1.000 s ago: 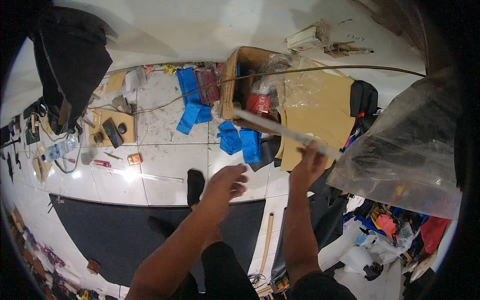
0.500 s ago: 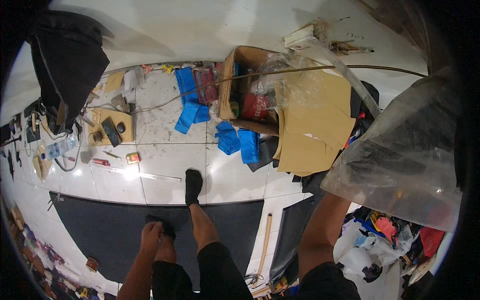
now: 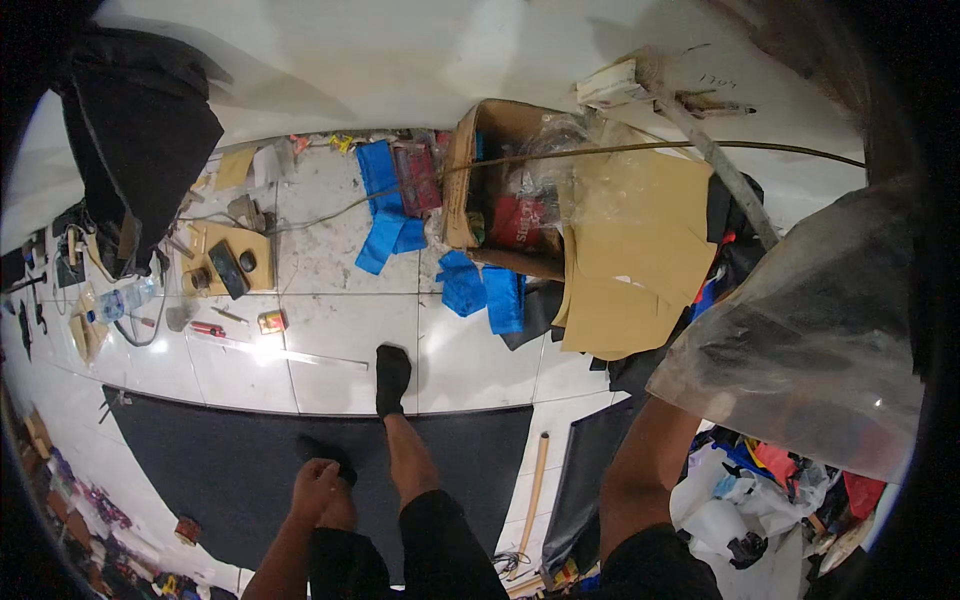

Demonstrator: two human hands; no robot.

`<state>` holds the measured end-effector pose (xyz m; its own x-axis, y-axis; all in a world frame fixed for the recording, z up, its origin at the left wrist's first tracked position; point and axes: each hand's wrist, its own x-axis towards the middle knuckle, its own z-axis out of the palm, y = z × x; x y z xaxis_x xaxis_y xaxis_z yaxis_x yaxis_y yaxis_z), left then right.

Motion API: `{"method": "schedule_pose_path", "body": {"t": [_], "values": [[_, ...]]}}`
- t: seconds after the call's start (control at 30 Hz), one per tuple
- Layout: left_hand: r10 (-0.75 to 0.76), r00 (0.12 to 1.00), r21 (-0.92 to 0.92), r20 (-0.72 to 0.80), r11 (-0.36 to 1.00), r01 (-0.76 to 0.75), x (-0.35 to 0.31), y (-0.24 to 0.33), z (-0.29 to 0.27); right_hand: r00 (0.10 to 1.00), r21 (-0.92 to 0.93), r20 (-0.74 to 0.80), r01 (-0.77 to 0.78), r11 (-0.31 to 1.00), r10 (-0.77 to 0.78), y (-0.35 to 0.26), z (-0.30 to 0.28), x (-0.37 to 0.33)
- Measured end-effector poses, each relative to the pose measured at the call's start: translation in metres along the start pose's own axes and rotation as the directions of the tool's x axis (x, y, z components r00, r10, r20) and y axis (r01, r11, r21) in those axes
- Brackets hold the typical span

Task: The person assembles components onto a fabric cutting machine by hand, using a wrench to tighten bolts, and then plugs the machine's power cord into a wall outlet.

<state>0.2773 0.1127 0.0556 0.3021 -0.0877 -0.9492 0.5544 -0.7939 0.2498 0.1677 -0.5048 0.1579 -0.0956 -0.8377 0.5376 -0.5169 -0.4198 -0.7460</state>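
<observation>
My left hand [image 3: 322,490] is closed with curled fingers in front of my left leg, above a dark mat [image 3: 220,450]. Whatever it may hold is too small to make out. On the right, my right forearm [image 3: 652,450] reaches up under a large cloudy clear plastic sheet or bag [image 3: 800,340]. The plastic covers my right hand, so its fingers cannot be read. One black-socked foot [image 3: 393,380] rests at the mat's far edge.
Beyond the plastic lie tan card sheets [image 3: 635,260] beside an open cardboard box [image 3: 460,180]. Blue strips [image 3: 505,300] lie nearby. A steel ruler [image 3: 320,360], red cutter [image 3: 208,328] and phone [image 3: 229,272] are at left. Mixed scraps [image 3: 740,500] heap at right; a wooden stick [image 3: 537,480] lies beside the mat.
The whole view has shifted slightly. My left hand has moved slightly right and down, still closed. My right arm remains under the plastic, which hangs a little lower in view.
</observation>
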Motion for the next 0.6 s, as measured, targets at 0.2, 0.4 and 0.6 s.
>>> {"method": "schedule_pose_path", "body": {"t": [0.2, 0.4, 0.6], "values": [[-0.004, 1.0, 0.072, -0.028, 0.997, 0.006, 0.007, -0.03, -0.01, 1.0, -0.014, -0.003, 0.012, 1.0, -0.012, -0.008, 0.019, 0.008], [-0.005, 1.0, 0.019, -0.019, 1.0, 0.005, 0.01, -0.03, -0.012, 0.999, -0.042, -0.026, 0.04, 0.998, -0.041, -0.016, 0.026, 0.017], [-0.052, 0.998, 0.01, -0.02, 0.999, 0.052, 0.005, -0.01, -0.009, 0.998, -0.052, -0.028, 0.06, 0.997, -0.062, -0.024, 0.038, 0.026]]}}
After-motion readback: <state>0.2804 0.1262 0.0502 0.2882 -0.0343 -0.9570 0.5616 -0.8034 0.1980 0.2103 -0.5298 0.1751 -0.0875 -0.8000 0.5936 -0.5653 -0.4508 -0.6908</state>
